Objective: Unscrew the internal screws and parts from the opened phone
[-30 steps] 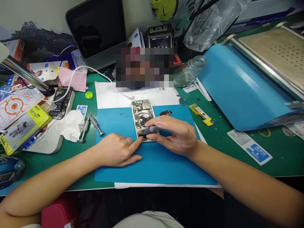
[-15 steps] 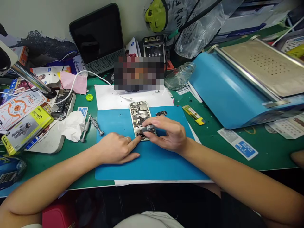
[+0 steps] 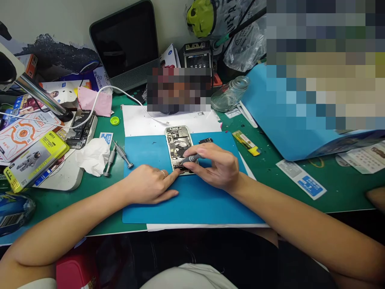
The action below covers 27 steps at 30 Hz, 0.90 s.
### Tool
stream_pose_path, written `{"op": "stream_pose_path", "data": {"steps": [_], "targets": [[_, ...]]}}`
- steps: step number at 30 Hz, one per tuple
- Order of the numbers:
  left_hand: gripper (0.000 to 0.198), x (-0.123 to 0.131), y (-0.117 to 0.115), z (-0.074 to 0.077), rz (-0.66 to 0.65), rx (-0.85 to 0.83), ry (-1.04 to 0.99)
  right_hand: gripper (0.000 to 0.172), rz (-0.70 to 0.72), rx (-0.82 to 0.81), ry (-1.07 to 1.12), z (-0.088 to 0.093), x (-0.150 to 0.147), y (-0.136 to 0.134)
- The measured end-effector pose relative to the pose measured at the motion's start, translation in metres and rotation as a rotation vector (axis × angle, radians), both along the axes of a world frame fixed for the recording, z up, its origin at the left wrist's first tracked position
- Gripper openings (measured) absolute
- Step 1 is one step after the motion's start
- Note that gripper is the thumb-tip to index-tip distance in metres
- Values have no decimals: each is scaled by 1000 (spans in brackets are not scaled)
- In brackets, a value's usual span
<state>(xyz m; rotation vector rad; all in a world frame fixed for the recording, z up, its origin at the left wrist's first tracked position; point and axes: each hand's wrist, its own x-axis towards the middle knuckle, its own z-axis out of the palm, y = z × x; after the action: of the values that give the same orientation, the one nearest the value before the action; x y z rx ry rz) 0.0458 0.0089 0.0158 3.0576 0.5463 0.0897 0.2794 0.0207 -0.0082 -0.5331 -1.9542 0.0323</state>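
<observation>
An opened phone lies on the blue mat, its inner parts bare. My left hand rests on the mat to its lower left. The left index finger is stretched onto the phone's bottom edge, with the thumb apart below it. In my right hand a small grey screwdriver is pinched between thumb and fingers, leaning over the phone's lower part. Its tip is too small to make out. A small dark part lies just beyond the right hand.
Two more screwdrivers lie left of the mat beside a crumpled tissue. Another opened phone and a yellow battery box are farther left. A glass jar and a blue machine stand on the right.
The whole view has shifted slightly. The screwdriver in my right hand leans a little more to the right. My left index finger stays on the phone's bottom edge.
</observation>
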Motion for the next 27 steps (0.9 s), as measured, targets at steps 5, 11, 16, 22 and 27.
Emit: {"op": "stream_pose_path", "data": {"steps": [5, 11, 16, 22, 27], "targets": [[54, 1, 0, 1, -5, -19, 12, 67, -6, -39, 37, 0, -1, 1], [56, 0, 0, 1, -3, -37, 39, 63, -32, -46, 21, -2, 1, 0], [56, 0, 0, 0, -2, -31, 40, 66, -19, -34, -5, 0, 2, 0], [55, 1, 1, 1, -5, -26, 21, 61, -15, -40, -15, -3, 3, 1], [55, 1, 1, 1, -5, -28, 35, 63, -18, -44, 23, -4, 1, 2]]}}
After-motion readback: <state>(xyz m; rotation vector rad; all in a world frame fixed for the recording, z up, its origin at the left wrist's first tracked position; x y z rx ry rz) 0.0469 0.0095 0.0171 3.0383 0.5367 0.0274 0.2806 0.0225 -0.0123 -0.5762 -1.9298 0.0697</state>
